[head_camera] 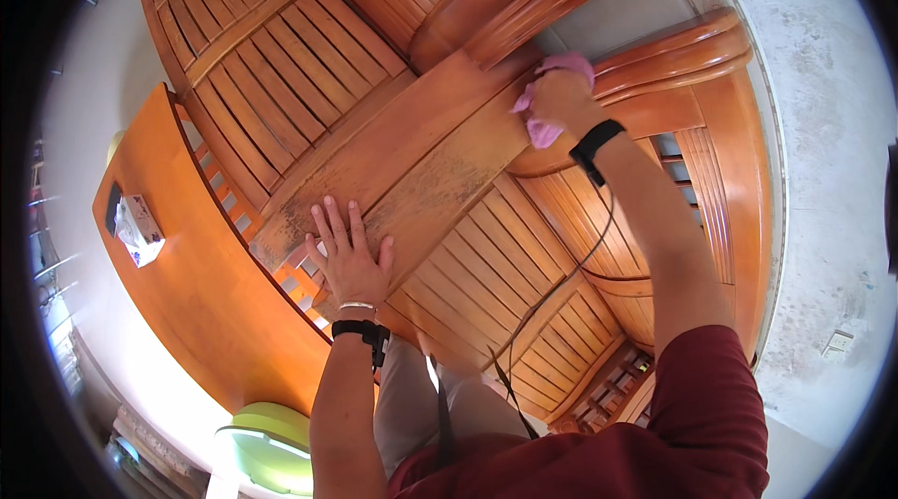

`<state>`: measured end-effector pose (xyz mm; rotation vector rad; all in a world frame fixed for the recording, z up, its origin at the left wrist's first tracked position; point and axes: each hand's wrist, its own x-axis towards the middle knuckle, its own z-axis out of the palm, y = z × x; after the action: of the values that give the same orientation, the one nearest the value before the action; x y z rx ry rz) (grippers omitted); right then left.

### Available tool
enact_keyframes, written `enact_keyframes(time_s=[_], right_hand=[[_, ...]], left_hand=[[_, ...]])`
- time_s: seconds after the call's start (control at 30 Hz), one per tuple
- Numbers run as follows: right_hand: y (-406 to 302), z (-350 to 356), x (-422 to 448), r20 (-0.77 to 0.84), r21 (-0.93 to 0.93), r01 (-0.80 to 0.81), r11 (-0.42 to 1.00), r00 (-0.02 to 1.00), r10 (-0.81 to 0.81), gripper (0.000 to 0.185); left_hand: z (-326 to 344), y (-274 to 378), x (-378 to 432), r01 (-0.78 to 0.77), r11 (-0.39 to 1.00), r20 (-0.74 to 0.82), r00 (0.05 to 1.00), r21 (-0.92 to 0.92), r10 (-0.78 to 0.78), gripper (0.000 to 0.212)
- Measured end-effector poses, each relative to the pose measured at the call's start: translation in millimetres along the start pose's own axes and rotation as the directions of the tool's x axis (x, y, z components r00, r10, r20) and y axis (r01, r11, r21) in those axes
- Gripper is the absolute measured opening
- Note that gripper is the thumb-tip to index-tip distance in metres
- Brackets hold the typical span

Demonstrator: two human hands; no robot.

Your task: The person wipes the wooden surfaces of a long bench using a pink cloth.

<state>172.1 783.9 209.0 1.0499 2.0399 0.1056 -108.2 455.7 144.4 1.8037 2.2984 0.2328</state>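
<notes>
My right hand [563, 100] grips a crumpled pink cloth [554, 133], pressed on the far end of a wooden armrest [449, 155], near the seat backs. On the armrest's near end lies my left hand [351, 260], palm down, fingers spread, holding nothing. Two broad boards with a dark seam between them form the armrest top. Its finish is worn and darkened in patches close to my left hand. Both wrists wear black bands, and a thin black cable [533, 313] hangs from the right one.
Slatted wooden seats [280, 92] flank the armrest on both sides. At left stands an orange-brown wooden table [203, 267] with a tissue box [139, 229] on it. A green stool-like object [270, 429] is at lower left. A scuffed white wall [828, 169] runs along the right.
</notes>
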Motion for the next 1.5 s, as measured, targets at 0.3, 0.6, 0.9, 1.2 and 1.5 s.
enact_keyframes(time_s=[0.3, 0.6, 0.9, 1.2, 1.5], right_hand=[[34.3, -56.7, -12.0, -0.271, -0.119, -0.337, 0.934, 0.916, 0.296, 0.032], [-197.8, 0.8, 22.2, -0.299, 0.665, -0.225, 0.712, 0.793, 0.53, 0.073], [-110.5, -8.0, 49.1, -0.246, 0.183, -0.113, 0.977, 0.956, 0.157, 0.059], [-114.1, 11.6, 75.3, -0.216, 0.259, -0.248, 0.933, 0.927, 0.306, 0.073], [-179.7, 16.7, 13.3, -0.379, 0.36, -0.124, 0.925, 0.886, 0.266, 0.066]], left_hand=[[-7.7, -12.1, -5.4, 0.026, 0.997, 0.005, 1.0, 0.068, -0.027, 0.076], [-4.7, -8.1, -2.9, 0.019, 0.998, 0.002, 1.0, 0.052, -0.019, 0.077], [-5.6, -17.9, -7.8, 0.022, 0.998, -0.018, 1.0, 0.055, -0.021, 0.076], [-5.6, -15.2, -6.3, 0.029, 0.998, 0.013, 0.999, 0.047, -0.029, 0.077], [-5.4, -9.7, -4.9, 0.011, 0.997, 0.006, 1.0, 0.081, -0.011, 0.076]])
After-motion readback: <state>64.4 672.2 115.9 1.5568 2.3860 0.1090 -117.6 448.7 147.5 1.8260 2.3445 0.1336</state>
